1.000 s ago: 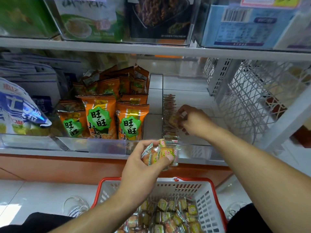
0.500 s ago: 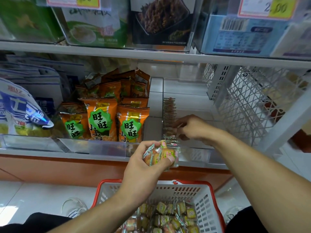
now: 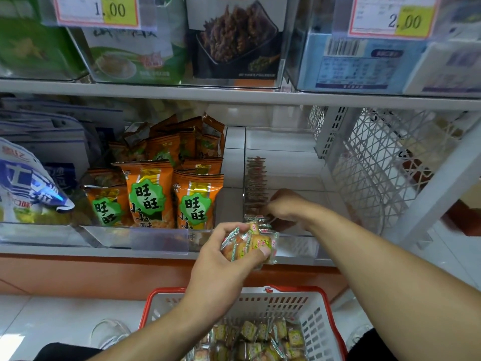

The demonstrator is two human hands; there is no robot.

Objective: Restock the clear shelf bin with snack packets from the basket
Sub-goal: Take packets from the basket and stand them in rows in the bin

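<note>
At the left of the frame I see a blue-and-white bag point(image 3: 23, 186), then orange packs point(image 3: 153, 194) standing in their own bin. At centre my left hand point(image 3: 221, 259) curls round a bunch of snack packets point(image 3: 250, 243), held just in front of the shelf edge. Below it, at the bottom centre, the basket point(image 3: 322, 316) holds more packets point(image 3: 255, 337). Right of centre my right hand point(image 3: 289, 207) reaches into the clear bin point(image 3: 299, 246), fingers bent down at the near end of a row of packets point(image 3: 255, 183) along its left wall; I cannot tell whether it pinches one. A white mesh panel point(image 3: 377, 173) fills the right.
</note>
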